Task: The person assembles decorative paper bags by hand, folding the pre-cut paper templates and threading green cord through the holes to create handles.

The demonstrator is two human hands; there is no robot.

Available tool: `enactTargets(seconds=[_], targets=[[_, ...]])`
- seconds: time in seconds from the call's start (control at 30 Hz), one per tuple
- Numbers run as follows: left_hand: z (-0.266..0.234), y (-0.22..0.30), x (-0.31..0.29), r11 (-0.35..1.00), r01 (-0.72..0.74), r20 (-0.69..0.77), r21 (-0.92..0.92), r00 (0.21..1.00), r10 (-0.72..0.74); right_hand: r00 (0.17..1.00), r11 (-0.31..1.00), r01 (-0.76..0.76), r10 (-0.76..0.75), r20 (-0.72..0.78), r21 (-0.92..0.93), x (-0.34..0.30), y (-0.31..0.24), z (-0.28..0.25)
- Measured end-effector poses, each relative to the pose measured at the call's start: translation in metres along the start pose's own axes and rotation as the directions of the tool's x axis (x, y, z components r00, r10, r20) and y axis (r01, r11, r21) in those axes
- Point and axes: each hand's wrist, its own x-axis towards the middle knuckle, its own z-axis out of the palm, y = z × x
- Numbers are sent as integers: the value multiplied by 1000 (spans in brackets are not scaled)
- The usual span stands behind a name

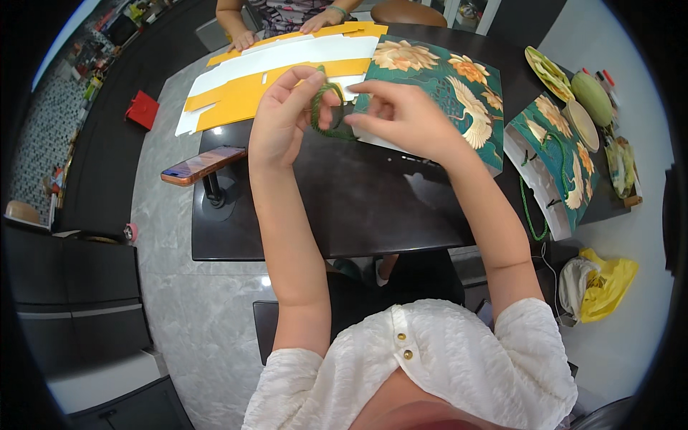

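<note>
A dark green twisted cord [316, 115] hangs in a loop from my left hand [281, 115], pinched between thumb and fingers above the dark table. To its right is my right hand [414, 118], thumb and index finger apart. The cord's lower strand runs toward my right thumb, and I see no grip on it there. Beneath and beyond my right hand lies a flat green paper bag [437, 79] printed with cranes and gold flowers. A matching bag [555, 154] with green cord handles [529, 208] lies at the table's right side.
Flat yellow-and-white cardboard sheets [287, 61] cover the far left of the table [344, 208], another person's hands [315, 21] on them. A phone [204, 165] stands on a holder at left. A green melon [592, 99] and dishes are at far right; a yellow plastic bag [608, 285] is below.
</note>
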Motion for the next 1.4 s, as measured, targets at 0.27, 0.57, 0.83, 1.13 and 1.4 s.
enactTargets(seconds=[0.27,0.57,0.83,1.13,1.4], targets=[[-20,4,-1,981,10,-180,194,983,26,918,849,-291,119,378,440,-16,13,7],[-76,5,0,622,-111,-457,775,581,674,984,911,160,-116,-137,380,-35,-8,-6],[-48,2,5,566,-222,-399,794,513,760,826,763,205,201,-527,613,-132,19,-41],[-94,-25,4,204,412,-428,888,903,41,792,786,132,283,-541,604,-168,32,-102],[-48,-38,13,26,328,-328,944,943,53,784,905,81,201,-587,418,-99,33,-151]])
